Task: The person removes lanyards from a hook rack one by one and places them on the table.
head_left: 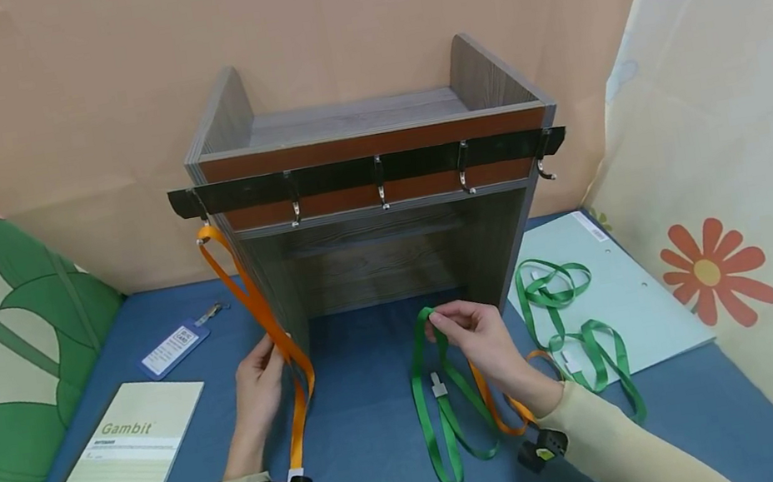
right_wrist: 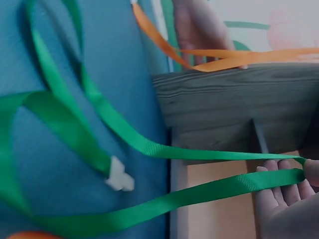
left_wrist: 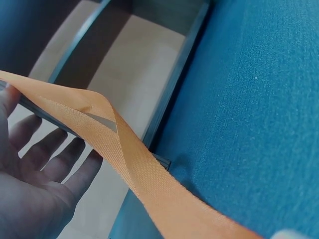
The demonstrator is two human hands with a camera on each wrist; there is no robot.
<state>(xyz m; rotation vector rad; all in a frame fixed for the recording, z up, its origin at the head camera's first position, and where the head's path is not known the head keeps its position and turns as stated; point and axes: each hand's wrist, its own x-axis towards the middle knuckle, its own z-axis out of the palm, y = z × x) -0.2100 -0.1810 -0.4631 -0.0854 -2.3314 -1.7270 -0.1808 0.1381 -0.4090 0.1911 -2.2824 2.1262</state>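
In the head view an orange lanyard (head_left: 261, 311) hangs from the leftmost hook (head_left: 205, 221), and I'd say hanging a green lanyard (head_left: 422, 412) is the step in hand, next needing a lift to another hook (head_left: 295, 209); the notepad (head_left: 118, 477) reads "Gambit", the badge's (head_left: 172, 351) print too small for me. In the left wrist view the left hand (left_wrist: 40, 184) has fingers spread beside the orange lanyard. In the right wrist view the right hand (right_wrist: 289, 214) pinches the green loop
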